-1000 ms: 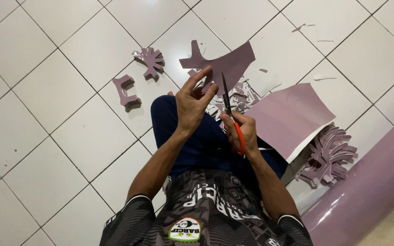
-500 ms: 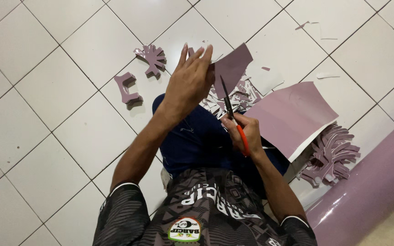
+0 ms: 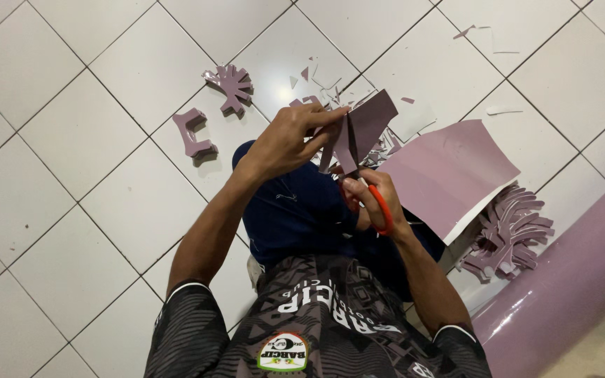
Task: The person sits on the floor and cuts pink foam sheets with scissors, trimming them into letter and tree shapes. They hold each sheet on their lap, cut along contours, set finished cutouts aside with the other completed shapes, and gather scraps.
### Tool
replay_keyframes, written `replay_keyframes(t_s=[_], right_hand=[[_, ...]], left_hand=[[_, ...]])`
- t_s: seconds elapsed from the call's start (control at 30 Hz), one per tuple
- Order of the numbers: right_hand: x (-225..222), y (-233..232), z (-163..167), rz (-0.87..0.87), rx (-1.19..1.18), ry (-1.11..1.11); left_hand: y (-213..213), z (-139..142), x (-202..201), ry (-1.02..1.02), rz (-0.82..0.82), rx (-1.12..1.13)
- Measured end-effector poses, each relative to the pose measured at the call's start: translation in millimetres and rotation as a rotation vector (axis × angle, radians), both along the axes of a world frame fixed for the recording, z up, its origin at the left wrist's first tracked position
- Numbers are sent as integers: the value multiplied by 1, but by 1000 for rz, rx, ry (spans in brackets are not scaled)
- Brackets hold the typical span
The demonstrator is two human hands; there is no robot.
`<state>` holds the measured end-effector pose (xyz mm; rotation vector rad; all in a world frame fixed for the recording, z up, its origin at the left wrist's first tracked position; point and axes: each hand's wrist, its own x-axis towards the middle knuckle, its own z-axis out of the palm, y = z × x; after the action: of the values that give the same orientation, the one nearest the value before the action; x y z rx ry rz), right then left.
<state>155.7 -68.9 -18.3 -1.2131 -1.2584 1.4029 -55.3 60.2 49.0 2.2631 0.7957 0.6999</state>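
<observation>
Left hand (image 3: 290,142) pinches the mauve foam piece (image 3: 365,129) above the lap, right hand (image 3: 372,199) closed through orange-handled scissors (image 3: 379,210) cutting just below that pinch; risk: blades stray toward the left fingertips (image 3: 334,119) if the piece twists.

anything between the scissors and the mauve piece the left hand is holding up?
Nothing visible. The left hand pinches the mauve piece at its left edge, and the scissors in the right hand meet its lower edge directly. The large mauve sheet lies on the floor to the right, clear of the cut.
</observation>
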Motion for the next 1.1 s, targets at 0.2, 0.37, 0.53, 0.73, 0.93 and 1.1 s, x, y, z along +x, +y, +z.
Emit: replay_keyframes(t_s=[0.2, 0.37, 0.53, 0.73, 0.93, 1.1], right_hand=[[1, -1, 14, 26, -126, 52], [0, 2, 18, 53, -125, 131], [0, 4, 15, 78, -187, 246], [3, 4, 6, 60, -142, 342], [4, 4, -17, 28, -97, 459], [-3, 0, -44, -68, 586, -283]], left_hand=[[-3, -2, 0, -61, 17, -43], [-11, 0, 4, -209, 118, -189], [-19, -6, 7, -313, 268, -520], [-26, -37, 8, -590, 202, -679], [-53, -58, 37, -879, 387, -1078], [-68, -58, 58, -1239, 335, -1188]])
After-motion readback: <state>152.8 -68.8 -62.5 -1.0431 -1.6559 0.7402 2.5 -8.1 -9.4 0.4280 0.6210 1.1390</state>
